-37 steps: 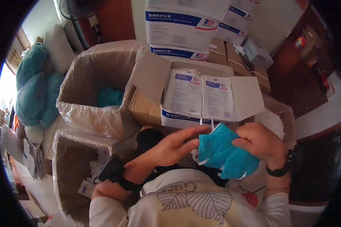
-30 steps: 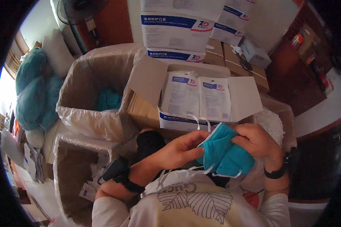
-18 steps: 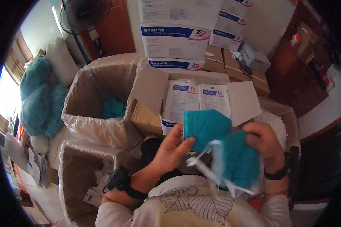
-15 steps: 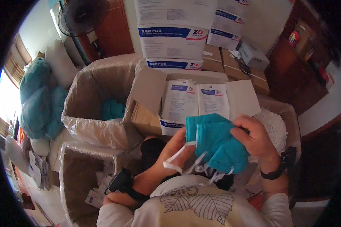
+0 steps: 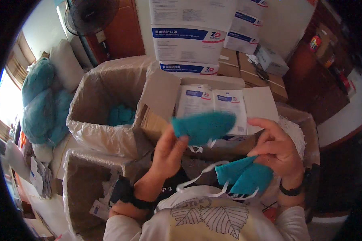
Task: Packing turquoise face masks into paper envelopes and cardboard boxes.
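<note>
My left hand (image 5: 165, 154) is closed on the left end of a teal face mask (image 5: 207, 125), slightly blurred, raised in front of an open carton (image 5: 261, 105) of flat white mask packets (image 5: 194, 105). White straps dangle under it. Lower and to the right, my right hand (image 5: 279, 152) pinches more folded teal face masks (image 5: 253, 176) by their upper edge, its index finger stretched out. I cannot tell how many it holds. Their long white straps hang loose over my shirt. A gap lies between the two hands' masks.
At left stands a plastic-lined box (image 5: 104, 134) with teal masks inside. A nearer lined box (image 5: 82, 176) holds scattered packets. White cartons (image 5: 185, 44) are stacked behind. Stuffed teal bags (image 5: 38, 106) lie far left, and a heap of white straps (image 5: 291, 136) sits at right.
The masks were together between both hands. Now my left hand has drawn one away up and left, while my right hand keeps the others lower down.
</note>
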Demonstrator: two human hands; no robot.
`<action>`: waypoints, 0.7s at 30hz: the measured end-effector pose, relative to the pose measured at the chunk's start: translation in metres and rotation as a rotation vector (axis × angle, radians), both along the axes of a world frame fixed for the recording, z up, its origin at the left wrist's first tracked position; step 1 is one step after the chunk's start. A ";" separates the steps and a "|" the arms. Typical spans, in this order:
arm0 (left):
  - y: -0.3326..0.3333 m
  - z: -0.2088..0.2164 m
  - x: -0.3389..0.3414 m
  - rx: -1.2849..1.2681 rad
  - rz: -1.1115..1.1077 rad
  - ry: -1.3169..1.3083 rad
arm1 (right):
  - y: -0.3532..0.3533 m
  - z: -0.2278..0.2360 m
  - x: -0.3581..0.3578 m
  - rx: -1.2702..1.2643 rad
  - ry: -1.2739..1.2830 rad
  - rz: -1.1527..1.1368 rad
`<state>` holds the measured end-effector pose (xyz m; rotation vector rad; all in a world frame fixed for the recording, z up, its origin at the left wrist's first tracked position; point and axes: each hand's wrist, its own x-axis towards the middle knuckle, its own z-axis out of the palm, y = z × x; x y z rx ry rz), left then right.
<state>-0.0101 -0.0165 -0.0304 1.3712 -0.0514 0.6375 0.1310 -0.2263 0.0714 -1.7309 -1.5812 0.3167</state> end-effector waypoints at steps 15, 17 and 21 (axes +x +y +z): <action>-0.026 -0.020 0.002 -0.188 -0.394 0.079 | 0.032 -0.018 0.000 -0.047 0.127 -0.307; -0.027 -0.021 0.000 -0.259 -0.403 0.161 | 0.034 -0.025 0.004 0.000 0.063 -0.288; -0.021 -0.020 0.002 -0.156 -0.421 0.089 | 0.033 -0.030 0.003 -0.013 0.053 -0.340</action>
